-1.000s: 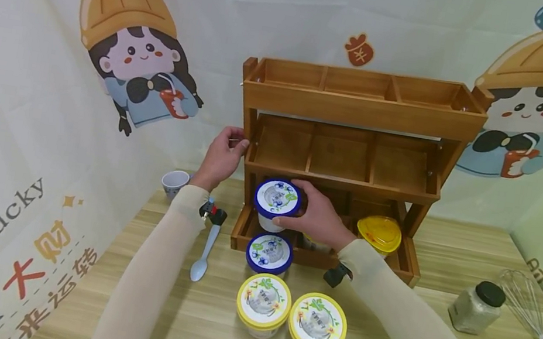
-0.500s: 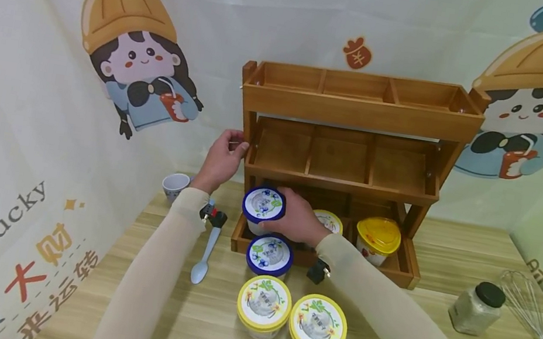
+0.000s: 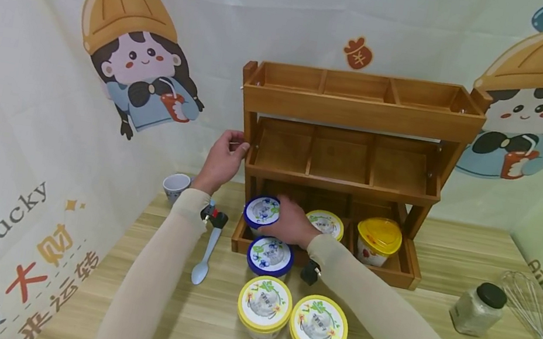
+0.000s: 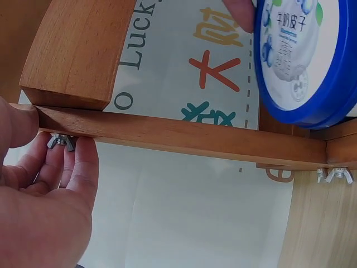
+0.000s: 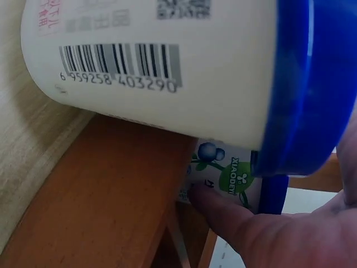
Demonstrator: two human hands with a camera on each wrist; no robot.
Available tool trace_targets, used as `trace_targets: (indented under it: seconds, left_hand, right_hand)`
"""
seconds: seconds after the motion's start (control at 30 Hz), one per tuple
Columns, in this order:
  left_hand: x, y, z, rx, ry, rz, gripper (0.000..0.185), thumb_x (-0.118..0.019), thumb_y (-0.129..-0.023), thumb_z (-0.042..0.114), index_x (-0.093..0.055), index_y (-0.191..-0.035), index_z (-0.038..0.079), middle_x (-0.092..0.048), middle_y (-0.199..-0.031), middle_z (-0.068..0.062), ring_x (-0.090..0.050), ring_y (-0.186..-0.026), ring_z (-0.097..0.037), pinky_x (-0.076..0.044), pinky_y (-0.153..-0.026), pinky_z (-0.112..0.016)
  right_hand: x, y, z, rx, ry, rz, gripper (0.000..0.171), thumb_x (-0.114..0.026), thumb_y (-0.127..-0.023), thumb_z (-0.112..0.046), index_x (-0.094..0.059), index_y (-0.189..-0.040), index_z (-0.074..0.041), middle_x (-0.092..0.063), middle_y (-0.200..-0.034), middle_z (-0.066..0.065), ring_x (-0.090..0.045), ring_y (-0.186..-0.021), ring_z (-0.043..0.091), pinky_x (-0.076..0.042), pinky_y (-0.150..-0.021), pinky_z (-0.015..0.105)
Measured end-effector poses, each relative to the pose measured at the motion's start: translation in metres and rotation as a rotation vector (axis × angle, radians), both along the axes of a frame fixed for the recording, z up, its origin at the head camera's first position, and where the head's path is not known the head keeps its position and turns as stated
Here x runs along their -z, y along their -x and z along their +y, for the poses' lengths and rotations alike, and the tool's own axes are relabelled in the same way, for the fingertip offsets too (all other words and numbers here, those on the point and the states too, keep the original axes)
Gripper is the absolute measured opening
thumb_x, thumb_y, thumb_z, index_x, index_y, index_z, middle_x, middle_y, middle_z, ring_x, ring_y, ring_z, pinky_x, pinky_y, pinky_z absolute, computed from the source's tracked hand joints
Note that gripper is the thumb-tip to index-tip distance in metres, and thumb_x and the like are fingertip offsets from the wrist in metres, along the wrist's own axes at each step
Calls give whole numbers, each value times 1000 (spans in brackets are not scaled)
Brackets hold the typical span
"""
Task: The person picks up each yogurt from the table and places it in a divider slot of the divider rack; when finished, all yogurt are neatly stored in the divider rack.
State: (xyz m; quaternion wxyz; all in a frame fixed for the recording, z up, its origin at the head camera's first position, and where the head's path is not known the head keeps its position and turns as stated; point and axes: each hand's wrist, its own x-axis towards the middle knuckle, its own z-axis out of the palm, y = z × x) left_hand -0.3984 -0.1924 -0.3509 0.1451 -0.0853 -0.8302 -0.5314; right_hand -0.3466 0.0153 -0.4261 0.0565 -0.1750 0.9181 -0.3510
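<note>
My left hand (image 3: 221, 163) grips the left upright of a brown wooden three-tier rack (image 3: 362, 114). In the left wrist view its thumb and fingers lie on opposite sides of the post (image 4: 195, 137), around a wing nut (image 4: 60, 142). With my right hand (image 3: 292, 224) I hold a blue-lidded tub (image 3: 262, 211) in the bottom tier's left compartment. The right wrist view has my thumb on that tub's printed side (image 5: 223, 167), its base hidden. A second blue-lidded tub (image 3: 270, 256) stands on the table just in front of the rack.
Two yellow-lidded tubs (image 3: 265, 305) stand nearer me. The bottom tier also holds a yellow-lidded tub (image 3: 325, 225) and a yellow-topped cup (image 3: 378, 241). At left are a small cup (image 3: 176, 185) and spoon (image 3: 200, 271); at right, a jar (image 3: 477, 309) and whisk (image 3: 536, 330).
My right hand has moved the blue-lidded tub left and down into the bottom tier's left compartment. The yellow-lidded tub in the middle has come into view. My left hand stays on the rack.
</note>
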Motion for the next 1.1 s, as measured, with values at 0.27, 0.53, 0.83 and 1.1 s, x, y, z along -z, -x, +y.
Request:
trace_targets:
  seconds: [0.27,0.53,0.83,1.1]
  left_hand:
    - [1,0,0,-3,8,-12,39,-53,-112,24,-49,-146,5,-56,-144,-17,-54,-136,-34,-50,-112,-51]
    - [2,1,0,1,8,-13,38,-53,-112,24,-49,-145,5,-56,-144,-17,-54,-136,-34,-51,-112,-51]
    - [2,2,0,1,8,-4,39,-53,-112,23,-49,-146,4,-56,-145,-17,-55,-136,-33,-50,-112,-50]
    - [0,1,-1,3,-1,3,38,-53,-112,23,-50,-145,3,-56,-144,-18,-55,-134,-35,-51,-111,-51]
  right_hand:
    - [-2,0,1,25,0,-41,104,-89,-82,-39,-34,-160,3,-55,-150,24,-55,-138,38,-46,-118,51]
    - [-11,-7,7,22,44,-31,97,-87,-86,-37,-38,-160,0,-52,-156,23,-52,-143,39,-43,-121,52]
    - [-23,-20,27,23,128,-49,91,-83,-90,-38,-37,-161,-6,-49,-160,19,-49,-148,37,-43,-121,53]
    - [-33,-35,46,-13,177,-50,89,-82,-92,-40,-37,-162,-10,-49,-162,16,-48,-150,35,-44,-121,53]
